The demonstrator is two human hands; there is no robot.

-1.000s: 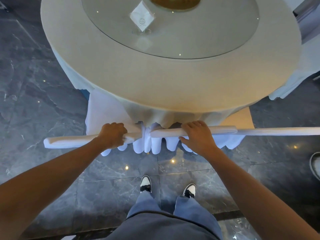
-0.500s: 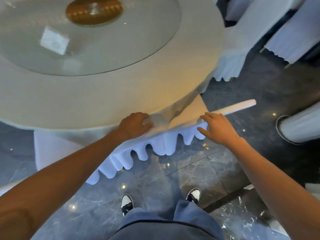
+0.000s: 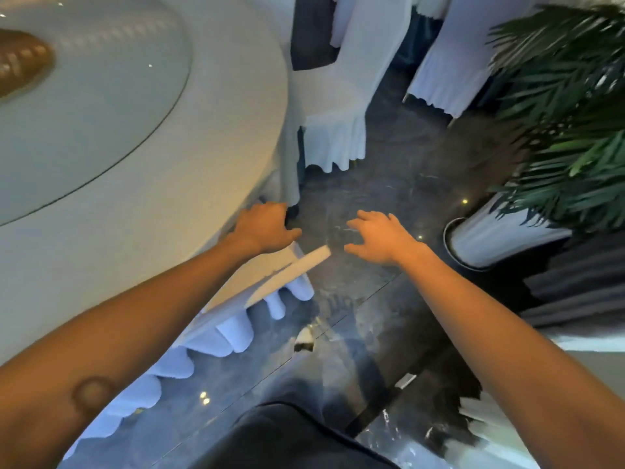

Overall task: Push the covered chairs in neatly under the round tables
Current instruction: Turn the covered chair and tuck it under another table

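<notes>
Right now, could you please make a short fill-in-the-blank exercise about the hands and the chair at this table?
1. The right hand is open and holds ____.
2. The covered chair stands pushed in under the ____ table.
3. The potted plant stands on the person's ____ side.
4. The left hand rests at the table's ____.

Missing words: nothing; round; right; edge

The table [image 3: 142,184] fills my left, a chair [image 3: 257,292] tucked under its near edge below my left hand [image 3: 265,226], my right hand [image 3: 380,238] apart over the floor [image 3: 372,184], another chair [image 3: 338,106] ahead by the table, a plant [image 3: 561,113] to my right.
</notes>
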